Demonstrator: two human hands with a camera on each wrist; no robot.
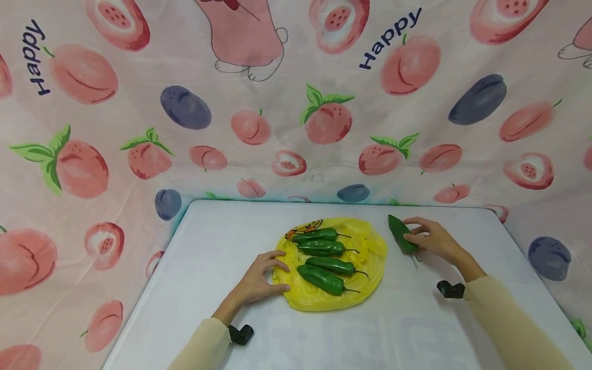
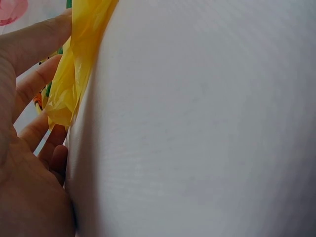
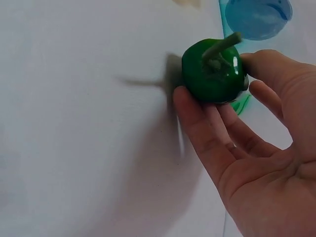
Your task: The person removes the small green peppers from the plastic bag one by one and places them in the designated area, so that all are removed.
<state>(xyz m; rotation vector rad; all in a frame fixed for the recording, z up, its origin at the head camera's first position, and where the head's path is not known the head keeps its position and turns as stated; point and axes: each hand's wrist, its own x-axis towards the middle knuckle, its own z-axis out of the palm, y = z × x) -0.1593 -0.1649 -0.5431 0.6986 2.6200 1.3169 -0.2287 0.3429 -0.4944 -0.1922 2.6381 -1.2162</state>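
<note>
Several green chili peppers (image 1: 321, 280) lie side by side on a yellow plastic bag (image 1: 300, 303) spread in a round shape, their stems pointing right. At the bag's left edge is my left hand (image 1: 256, 280), thumb and fingers spread apart and touching the plastic. Crinkled yellow plastic also shows against those fingers in the left wrist view. To the right of the bag, my right hand (image 1: 432, 239) pinches another green chili pepper (image 1: 400, 234) between thumb and fingers. The right wrist view shows this pepper (image 3: 212, 79) stem end first, with its shadow on the white surface.
A white table (image 1: 208, 221) carries the bag. Behind it and along both sides hangs a pink cloth (image 1: 277, 92) printed with peaches and blue fruits. Small black devices sit by the left wrist (image 1: 241, 334) and the right wrist (image 1: 450, 289).
</note>
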